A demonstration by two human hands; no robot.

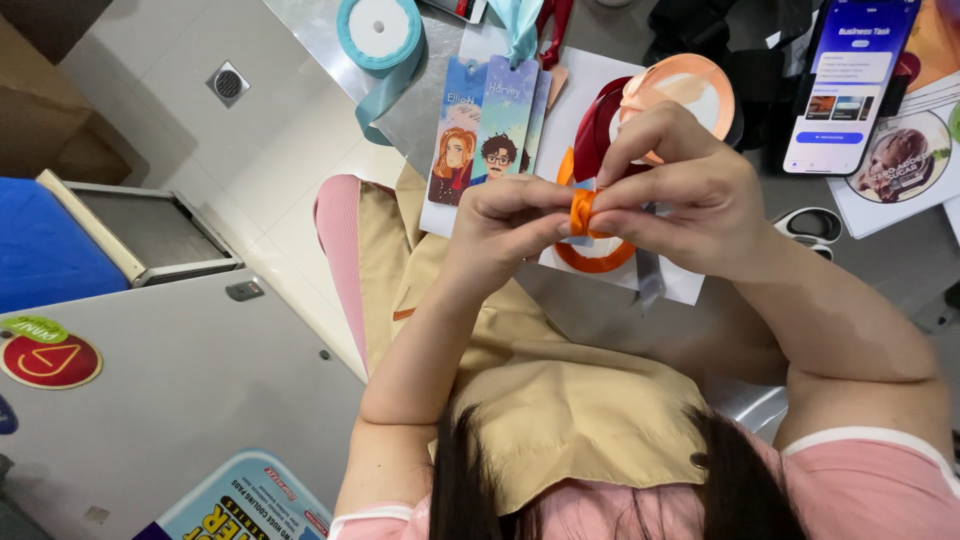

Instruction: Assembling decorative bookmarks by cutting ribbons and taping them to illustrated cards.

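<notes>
While both hands, left (505, 215) and right (670, 200), pinch the orange ribbon (582, 212) above its spool (597, 257), folding proceeds; firm fingertip pressure next.

This looks like a small craft corner in a shop or home workroom. A grey metal bench (330, 30) carries craft stock: a roll of light blue ribbon (379, 30) at the far left, illustrated bookmarks (487, 130) with ribbon tassels beside it, and peach and dark red ribbon rolls (690, 90) farther right on white paper. A phone (848, 85) stands propped at the far right, next to printed leaflets (905, 160). On the left lie pale floor tiles with a floor drain (228, 84), and nearer, a grey chest-style cabinet (170, 400) bearing stickers.
</notes>
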